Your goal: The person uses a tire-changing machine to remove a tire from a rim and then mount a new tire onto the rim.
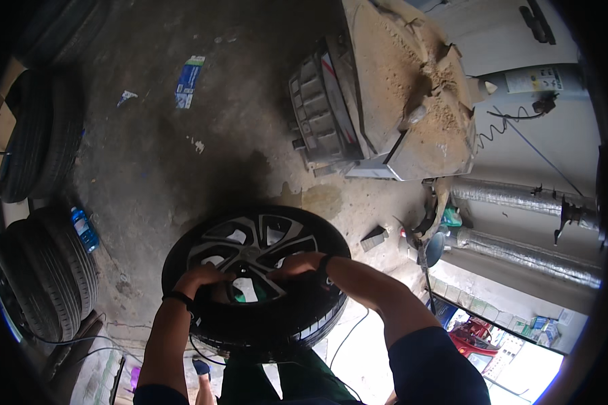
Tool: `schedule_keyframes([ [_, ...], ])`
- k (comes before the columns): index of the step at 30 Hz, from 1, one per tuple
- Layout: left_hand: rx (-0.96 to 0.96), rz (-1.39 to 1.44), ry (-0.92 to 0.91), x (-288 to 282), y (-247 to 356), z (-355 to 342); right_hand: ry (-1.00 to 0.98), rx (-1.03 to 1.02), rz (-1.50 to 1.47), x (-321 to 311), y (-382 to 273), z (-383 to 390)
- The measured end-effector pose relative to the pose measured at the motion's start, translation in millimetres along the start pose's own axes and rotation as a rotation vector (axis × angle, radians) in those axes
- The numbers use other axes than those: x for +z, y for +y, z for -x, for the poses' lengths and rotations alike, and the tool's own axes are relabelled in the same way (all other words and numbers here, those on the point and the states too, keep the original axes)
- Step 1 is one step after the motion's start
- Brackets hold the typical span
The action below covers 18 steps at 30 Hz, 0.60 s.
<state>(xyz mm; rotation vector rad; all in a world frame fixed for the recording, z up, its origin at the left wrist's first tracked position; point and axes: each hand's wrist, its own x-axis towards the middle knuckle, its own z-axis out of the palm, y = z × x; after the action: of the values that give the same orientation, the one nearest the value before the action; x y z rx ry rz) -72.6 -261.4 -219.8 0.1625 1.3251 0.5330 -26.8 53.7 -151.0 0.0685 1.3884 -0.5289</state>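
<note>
In front of my legs is a car wheel (263, 317), a black tire on a dark alloy rim (248, 254) with pale-edged spokes. Its spoked face is turned up toward me and appears tilted. My left hand (208, 275) grips the rim at the near left, its fingers curled in among the spokes. At the near right, my right hand (297, 264) holds the rim in the same manner. The fingertips of both hands are hidden by the spokes. Whether the wheel touches the floor cannot be seen.
A dusty machine (412, 101) stands ahead on the right. Several tires (40, 277) are stacked along the left, beside a blue-liquid bottle (84, 229). A packet (190, 82) lies on the floor ahead. Foil-wrapped pipes (527, 250) run along the right wall. A cable (348, 334) hangs near the wheel.
</note>
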Motion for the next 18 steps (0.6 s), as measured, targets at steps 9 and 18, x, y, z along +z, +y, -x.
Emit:
schedule_keyframes([
  [9, -0.094, 0.363, 0.333, 97, -81, 45, 0.193, -0.146, 0.155, 72, -53, 45],
  [18, 0.226, 1.484, 0.425, 169, -24, 206, 0.441, -0.421, 0.723, 59, -165, 233],
])
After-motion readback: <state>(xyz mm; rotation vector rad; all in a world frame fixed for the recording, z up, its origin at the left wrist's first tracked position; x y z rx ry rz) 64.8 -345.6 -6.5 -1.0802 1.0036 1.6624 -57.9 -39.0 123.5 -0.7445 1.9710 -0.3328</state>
